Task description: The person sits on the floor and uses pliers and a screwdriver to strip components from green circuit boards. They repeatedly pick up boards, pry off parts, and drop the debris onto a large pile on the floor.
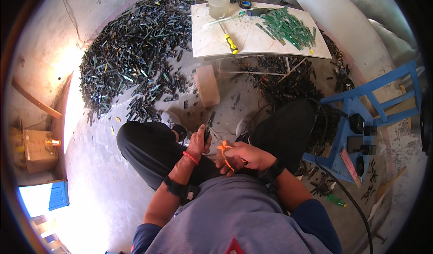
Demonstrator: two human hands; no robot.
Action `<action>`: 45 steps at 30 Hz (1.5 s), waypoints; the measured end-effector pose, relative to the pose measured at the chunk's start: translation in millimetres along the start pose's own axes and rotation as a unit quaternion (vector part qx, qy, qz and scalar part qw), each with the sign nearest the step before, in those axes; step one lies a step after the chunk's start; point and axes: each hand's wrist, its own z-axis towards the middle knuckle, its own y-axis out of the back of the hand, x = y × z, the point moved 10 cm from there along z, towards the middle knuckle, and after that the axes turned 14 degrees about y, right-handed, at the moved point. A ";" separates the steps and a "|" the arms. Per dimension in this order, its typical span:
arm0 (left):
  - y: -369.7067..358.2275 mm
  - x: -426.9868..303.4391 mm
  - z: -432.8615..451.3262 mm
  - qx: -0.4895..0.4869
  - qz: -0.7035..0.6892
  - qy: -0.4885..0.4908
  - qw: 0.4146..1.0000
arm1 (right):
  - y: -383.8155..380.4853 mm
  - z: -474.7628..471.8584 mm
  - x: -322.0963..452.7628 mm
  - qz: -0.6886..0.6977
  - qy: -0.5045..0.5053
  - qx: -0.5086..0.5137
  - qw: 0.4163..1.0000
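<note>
My left hand [199, 141], with a red bead bracelet at the wrist, grips a narrow black strip-like piece [211, 119] that points away from me. Beside it, my right hand [252, 155] is closed around an orange-handled hand tool [223, 148], probably pliers or cutters; its jaws are not clearly visible. The tool and the black piece are apart. Both hands are low over my lap, between my knees. Past them on the floor stands a brown cardboard piece [207, 86].
A huge heap of dark strips [135, 47] covers the floor ahead left. The low white-topped table [209, 45] bears green circuit board strips [289, 27], a yellow screwdriver [231, 44], black tape [245, 4] and a liquid-filled container [219, 5]. Right, a blue chair [348, 108] carries black adapters [355, 143].
</note>
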 end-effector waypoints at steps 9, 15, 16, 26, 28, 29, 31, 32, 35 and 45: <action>-11.1 4.2 -1.6 0.021 0.066 0.008 0.998 | 16.4 -10.0 0.0 -0.025 -0.014 -0.021 0.999; -9.1 7.8 2.5 0.021 0.067 0.016 0.997 | 18.0 -8.4 1.2 0.024 -0.016 0.010 1.000; -9.2 9.0 3.4 0.020 0.064 0.025 0.997 | 20.8 -6.5 -0.8 0.036 -0.009 0.015 0.999; -13.4 15.3 1.7 0.066 0.003 0.059 0.996 | 35.1 -1.7 2.9 -0.196 0.024 -0.058 0.978; -12.2 18.2 3.3 0.067 -0.001 0.063 0.996 | 45.2 2.4 14.8 -0.400 0.081 -0.062 0.911; -12.4 19.5 4.5 0.068 -0.003 0.066 0.995 | 53.0 6.4 18.4 -0.542 0.135 -0.064 0.827; -12.0 25.8 5.9 0.073 0.010 0.093 0.993 | 43.2 2.0 29.9 -0.695 0.189 -0.074 0.690; -12.3 29.0 6.6 0.075 0.016 0.107 0.991 | 41.8 -2.8 31.7 -0.720 0.193 -0.086 0.661; -11.5 33.3 5.7 0.081 0.004 0.110 0.991 | 31.2 -9.0 45.9 -0.789 0.206 -0.094 0.572; -19.6 22.1 -3.2 0.125 -0.094 0.137 0.978 | 39.7 -2.2 33.1 -0.583 0.123 -0.052 0.802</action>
